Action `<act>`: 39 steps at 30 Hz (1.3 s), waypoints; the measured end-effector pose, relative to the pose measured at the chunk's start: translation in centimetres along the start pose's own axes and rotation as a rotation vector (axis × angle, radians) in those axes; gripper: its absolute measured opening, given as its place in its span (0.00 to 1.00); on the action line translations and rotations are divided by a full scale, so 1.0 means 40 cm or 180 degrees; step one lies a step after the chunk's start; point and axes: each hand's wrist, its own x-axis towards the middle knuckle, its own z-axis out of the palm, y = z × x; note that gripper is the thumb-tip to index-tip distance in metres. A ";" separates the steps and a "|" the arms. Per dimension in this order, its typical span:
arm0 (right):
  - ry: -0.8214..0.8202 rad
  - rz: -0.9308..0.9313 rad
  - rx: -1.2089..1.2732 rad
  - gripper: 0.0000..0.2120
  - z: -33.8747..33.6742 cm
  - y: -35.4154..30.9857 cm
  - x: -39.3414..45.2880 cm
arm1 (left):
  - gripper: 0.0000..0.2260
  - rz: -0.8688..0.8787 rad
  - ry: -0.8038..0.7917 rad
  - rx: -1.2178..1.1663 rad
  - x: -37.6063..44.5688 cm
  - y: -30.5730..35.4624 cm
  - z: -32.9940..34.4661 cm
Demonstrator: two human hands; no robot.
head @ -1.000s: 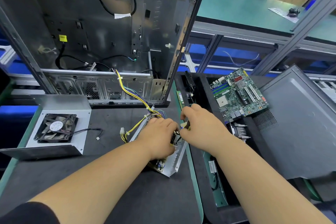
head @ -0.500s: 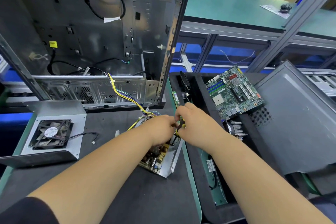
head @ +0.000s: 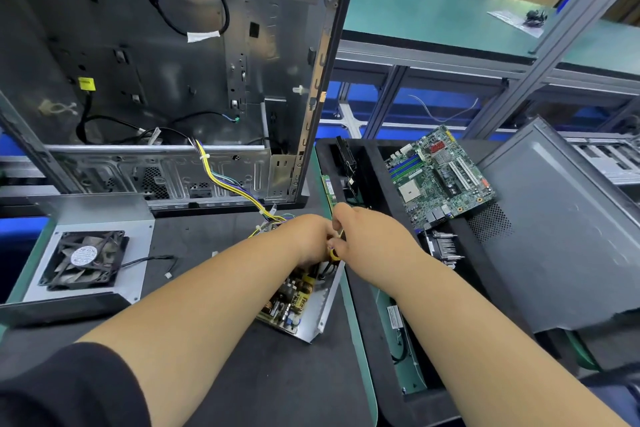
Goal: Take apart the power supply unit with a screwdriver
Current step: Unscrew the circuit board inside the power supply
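The opened power supply unit (head: 294, 302) lies on the black mat in the middle, its circuit board bare in a shallow metal tray. My left hand (head: 308, 239) sits on its far end with fingers curled down over the board and hides that part. My right hand (head: 370, 239) is just to the right, almost touching the left, and grips a screwdriver (head: 334, 254). Only a bit of its yellow handle shows between the hands; the tip is hidden. A yellow and black cable bundle (head: 221, 180) runs from the unit up into the computer case (head: 173, 62).
The unit's metal cover with a black fan (head: 86, 263) lies at the left. The open case stands behind. A black tray at the right holds a green motherboard (head: 440, 177), and a grey side panel (head: 561, 229) leans beside it. A green bench edge runs behind.
Both hands stay on the far end of the unit and have drawn closer together. My right hand has turned slightly around the screwdriver. The unit lies where it was.
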 end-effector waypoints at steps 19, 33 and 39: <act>-0.0118 0.0023 0.0835 0.14 -0.001 -0.006 -0.008 | 0.06 0.0128 0.0113 0.0000 0.007 -0.028 0.017; -0.0060 0.0024 0.0978 0.11 0.007 -0.013 -0.014 | 0.06 0.0198 0.0109 0.0079 0.009 -0.032 0.024; 0.0073 0.0147 0.1596 0.17 -0.003 -0.009 -0.029 | 0.14 0.0213 0.0275 -0.0186 0.009 -0.038 0.028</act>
